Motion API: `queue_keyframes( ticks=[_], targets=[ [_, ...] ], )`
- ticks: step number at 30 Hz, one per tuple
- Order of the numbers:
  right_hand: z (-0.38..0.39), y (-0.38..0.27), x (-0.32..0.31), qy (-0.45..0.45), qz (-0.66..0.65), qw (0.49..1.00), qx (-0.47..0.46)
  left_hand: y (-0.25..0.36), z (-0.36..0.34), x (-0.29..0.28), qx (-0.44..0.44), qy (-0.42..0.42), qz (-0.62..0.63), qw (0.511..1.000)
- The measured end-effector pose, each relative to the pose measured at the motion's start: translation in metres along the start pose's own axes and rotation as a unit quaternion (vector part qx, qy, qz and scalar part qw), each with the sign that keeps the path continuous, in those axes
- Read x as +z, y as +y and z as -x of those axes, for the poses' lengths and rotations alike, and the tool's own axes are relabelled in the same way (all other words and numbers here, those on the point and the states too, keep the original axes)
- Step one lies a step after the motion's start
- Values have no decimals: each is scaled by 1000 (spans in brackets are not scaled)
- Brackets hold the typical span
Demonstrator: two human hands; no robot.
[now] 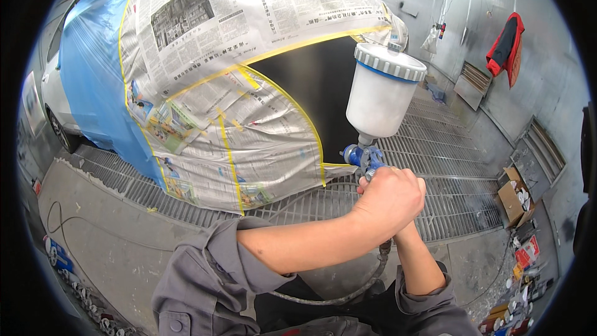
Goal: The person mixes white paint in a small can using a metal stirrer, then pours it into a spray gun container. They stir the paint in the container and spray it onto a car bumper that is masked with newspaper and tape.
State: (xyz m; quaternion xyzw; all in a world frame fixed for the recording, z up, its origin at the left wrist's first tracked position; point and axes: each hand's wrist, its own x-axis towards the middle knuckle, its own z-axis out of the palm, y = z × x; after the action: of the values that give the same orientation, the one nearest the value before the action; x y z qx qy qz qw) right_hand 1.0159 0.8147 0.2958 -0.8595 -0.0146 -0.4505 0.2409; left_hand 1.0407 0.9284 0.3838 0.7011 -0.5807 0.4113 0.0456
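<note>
A blue spray gun (368, 157) with a large white paint cup (380, 96) on top is held upright in front of me. The cup has a ribbed lid and a blue ring under it. My left hand (392, 196) reaches across to the right and closes around the back of the gun. Behind it, my right hand (407, 231) is mostly hidden, at the gun's handle. An air hose (336, 301) runs down from the handle. Beyond the gun lies a dark bare panel (298, 81) of a car, framed by yellow tape and masking newspaper (267, 131).
Blue plastic film (102, 69) covers more of the white car at left. Metal floor grating (429, 162) runs around it. At right stand an open cardboard box (515, 202) and several cans; a red and black jacket (507, 50) hangs on the wall. A thin hose crosses the left floor.
</note>
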Motion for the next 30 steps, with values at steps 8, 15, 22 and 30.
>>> queue_keyframes(
  ticks=[8, 15, 22, 30],
  targets=[
    [-6, 10, -14, -50, -89, 991, 83, -6, 2, -8, -3, 42, 60, 997],
    [-104, -42, -82, -40, -277, 895, 349, 29, 158, 65, -198, -138, 492, 836],
    [-195, -29, -147, 46, -135, 944, 298, 21, 342, 98, -212, -314, 494, 783],
    [-234, -38, -106, -29, -114, 961, 251, 21, 365, 73, -264, -220, 430, 835]
  ],
)
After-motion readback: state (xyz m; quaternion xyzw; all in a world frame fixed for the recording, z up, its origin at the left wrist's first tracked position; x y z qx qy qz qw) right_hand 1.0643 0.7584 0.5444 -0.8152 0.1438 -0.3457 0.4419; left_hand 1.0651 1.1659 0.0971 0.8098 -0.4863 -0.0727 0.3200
